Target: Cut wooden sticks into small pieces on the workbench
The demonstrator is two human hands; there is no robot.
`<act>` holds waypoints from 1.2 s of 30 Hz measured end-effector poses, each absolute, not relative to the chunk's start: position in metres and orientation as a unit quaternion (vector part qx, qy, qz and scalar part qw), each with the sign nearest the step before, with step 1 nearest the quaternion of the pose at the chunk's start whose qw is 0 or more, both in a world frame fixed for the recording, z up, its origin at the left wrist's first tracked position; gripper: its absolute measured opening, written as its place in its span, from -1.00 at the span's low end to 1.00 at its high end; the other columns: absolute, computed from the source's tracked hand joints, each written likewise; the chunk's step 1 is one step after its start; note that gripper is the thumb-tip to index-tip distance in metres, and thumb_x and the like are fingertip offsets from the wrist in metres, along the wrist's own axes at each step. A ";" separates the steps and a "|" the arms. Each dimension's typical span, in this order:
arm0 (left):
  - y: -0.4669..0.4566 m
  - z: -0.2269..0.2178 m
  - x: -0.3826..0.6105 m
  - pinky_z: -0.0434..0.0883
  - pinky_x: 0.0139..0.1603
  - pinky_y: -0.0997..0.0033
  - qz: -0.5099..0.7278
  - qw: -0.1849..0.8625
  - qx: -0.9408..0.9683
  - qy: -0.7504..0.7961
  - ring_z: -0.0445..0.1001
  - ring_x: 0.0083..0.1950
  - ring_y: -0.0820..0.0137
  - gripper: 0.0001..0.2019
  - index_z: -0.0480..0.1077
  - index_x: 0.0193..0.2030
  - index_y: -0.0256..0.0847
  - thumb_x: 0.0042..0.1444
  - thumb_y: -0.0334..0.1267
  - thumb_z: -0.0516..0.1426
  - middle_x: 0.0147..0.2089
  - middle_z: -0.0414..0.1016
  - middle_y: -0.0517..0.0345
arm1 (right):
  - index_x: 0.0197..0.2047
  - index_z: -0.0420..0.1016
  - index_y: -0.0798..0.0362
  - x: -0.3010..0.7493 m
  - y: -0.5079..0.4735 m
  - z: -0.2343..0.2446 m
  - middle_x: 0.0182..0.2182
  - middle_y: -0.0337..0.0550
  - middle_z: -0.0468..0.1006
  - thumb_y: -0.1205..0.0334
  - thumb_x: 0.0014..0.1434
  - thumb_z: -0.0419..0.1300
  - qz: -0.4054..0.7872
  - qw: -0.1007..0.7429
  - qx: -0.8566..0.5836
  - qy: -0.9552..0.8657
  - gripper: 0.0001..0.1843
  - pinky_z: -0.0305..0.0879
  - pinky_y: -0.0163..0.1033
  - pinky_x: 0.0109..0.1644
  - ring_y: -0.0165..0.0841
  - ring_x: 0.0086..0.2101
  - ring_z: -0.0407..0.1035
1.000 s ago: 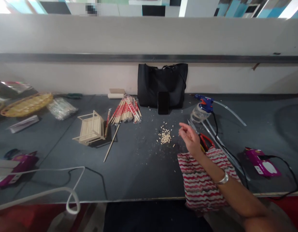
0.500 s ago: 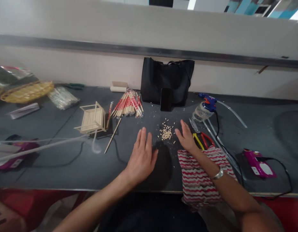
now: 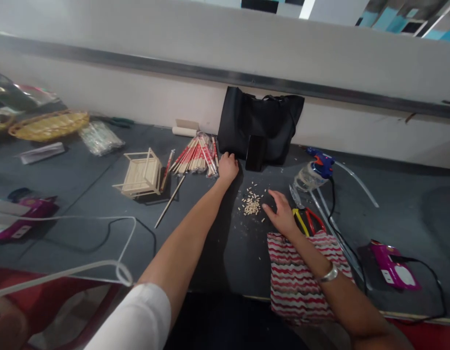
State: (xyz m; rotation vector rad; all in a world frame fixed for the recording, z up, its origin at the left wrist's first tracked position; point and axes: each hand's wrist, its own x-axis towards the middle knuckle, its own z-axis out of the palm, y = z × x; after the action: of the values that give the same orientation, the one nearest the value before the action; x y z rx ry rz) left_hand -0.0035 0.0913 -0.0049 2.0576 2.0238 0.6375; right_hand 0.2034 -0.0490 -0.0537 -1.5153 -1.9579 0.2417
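My left hand (image 3: 228, 166) is stretched far out to the back of the grey table (image 3: 100, 194), fingers curled at the right edge of a bundle of red-wrapped chopsticks (image 3: 196, 156), just in front of a black bag (image 3: 261, 121). What it grips, if anything, is hidden. My right hand (image 3: 281, 212) rests flat on the table with fingers apart, just right of a small pile of cut wooden bits (image 3: 251, 204). Its forearm lies over a red-and-white striped cloth (image 3: 301, 272).
A black phone (image 3: 256, 152) leans on the bag. A small stick-built frame (image 3: 140, 172) and a loose stick (image 3: 170, 201) lie left. A blue glue gun (image 3: 319, 163), red and yellow pliers (image 3: 307, 219), pink devices (image 3: 390, 265) and a basket (image 3: 49, 125) surround them. A white cord (image 3: 82, 270) loops near the front edge.
My left hand came into view, lay flat on the table, then reached forward to the chopstick bundle by the bag. My right hand lowered beside the wooden bits.
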 end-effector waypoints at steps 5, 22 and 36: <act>0.105 -0.001 -0.002 0.36 0.10 0.15 0.196 0.074 0.688 0.694 0.43 0.14 0.05 -0.69 0.47 0.03 -0.28 0.32 -0.34 -0.06 0.12 0.43 -0.26 | 0.20 0.43 -0.01 0.202 -0.049 -0.052 0.09 0.08 0.50 -0.07 0.27 0.07 0.094 0.298 -0.584 -0.749 -0.47 0.22 0.22 0.29 -0.05 0.12 0.35; 0.118 0.001 -0.005 0.33 0.09 0.16 0.174 0.055 0.721 0.669 0.42 0.14 0.05 -0.59 0.46 0.05 -0.32 0.23 -0.53 -0.12 0.06 0.49 -0.29 | 0.16 0.48 -0.02 0.197 -0.050 -0.050 0.11 0.05 0.54 0.03 0.28 0.05 0.104 0.291 -0.587 -0.748 -0.54 0.26 0.17 0.28 -0.09 0.13 0.38; 0.081 -0.035 0.002 0.41 0.23 0.07 0.275 0.105 0.780 0.552 0.48 0.10 0.13 -0.67 0.54 -0.12 -0.29 0.07 -0.55 0.02 0.01 0.54 -0.15 | 0.44 0.15 0.11 0.187 -0.050 -0.057 0.35 0.14 0.30 -0.20 0.40 -0.22 0.041 0.183 -0.591 -0.785 -0.24 0.07 0.13 0.39 -0.12 0.34 0.16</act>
State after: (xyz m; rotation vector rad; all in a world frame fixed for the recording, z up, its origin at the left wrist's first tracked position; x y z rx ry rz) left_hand 0.0016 0.0807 -0.0355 2.2985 1.6279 0.8116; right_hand 0.1874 -0.0505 -0.0567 -1.6664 -2.2153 0.1147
